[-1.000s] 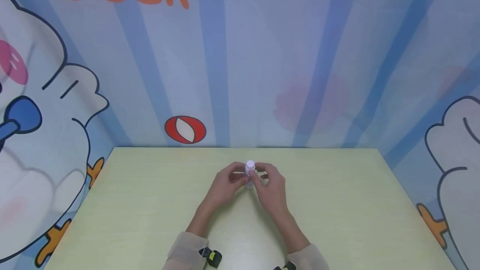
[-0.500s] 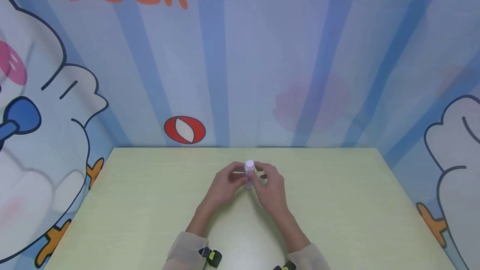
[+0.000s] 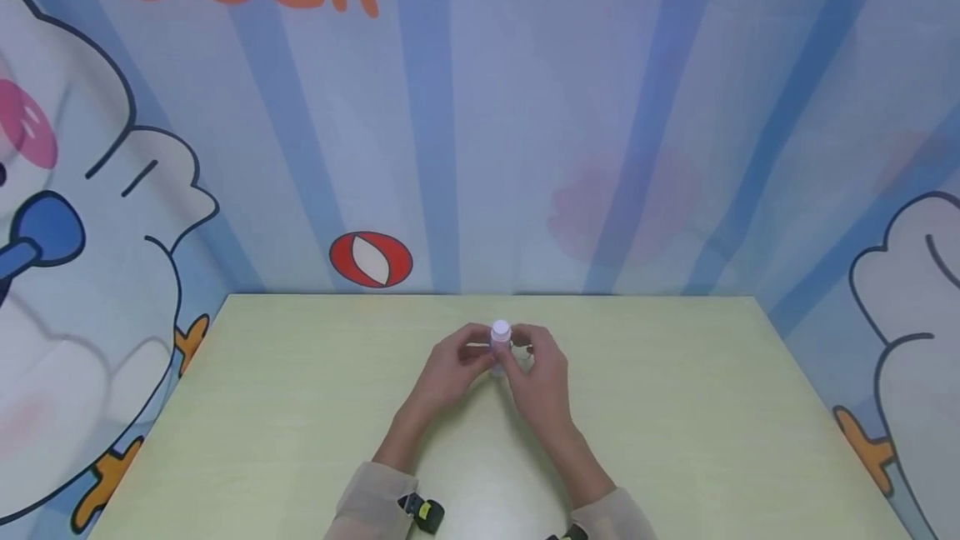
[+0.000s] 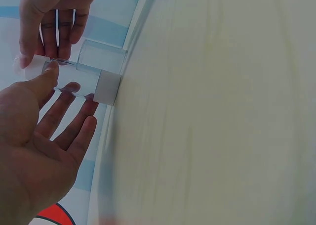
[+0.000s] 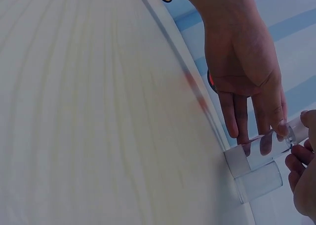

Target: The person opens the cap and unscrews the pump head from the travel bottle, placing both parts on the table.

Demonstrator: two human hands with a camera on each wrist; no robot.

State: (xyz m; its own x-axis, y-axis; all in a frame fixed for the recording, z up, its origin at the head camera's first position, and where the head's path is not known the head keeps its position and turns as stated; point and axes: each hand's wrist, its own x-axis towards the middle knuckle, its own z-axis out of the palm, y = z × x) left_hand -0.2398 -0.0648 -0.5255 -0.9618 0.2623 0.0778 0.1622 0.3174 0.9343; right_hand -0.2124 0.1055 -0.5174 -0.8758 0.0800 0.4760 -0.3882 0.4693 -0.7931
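Note:
A small clear bottle (image 4: pixel 79 80) with a white cap (image 3: pixel 501 329) and a white band at its base (image 4: pixel 107 87) stands upright near the back of the table. My left hand (image 3: pixel 447 373) holds its clear body between thumb and fingertips. From the other side, my right hand (image 3: pixel 544 375) pinches the cap at the top, thumb on the near side, as the left wrist view shows. Close beside the bottle is a short, clear, cup-like cylinder (image 5: pixel 260 181), largely hidden behind the right hand in the head view.
The pale wooden table (image 3: pixel 247 423) reaches back to a blue striped backdrop (image 3: pixel 510 107) printed with cartoon ducks. Black wrist cameras (image 3: pixel 423 515) sit at the cuffs of the light sleeves (image 3: pixel 371 502).
My right hand and forearm have shifted slightly left, toward the bottle. The left hand and the bottle keep their places.

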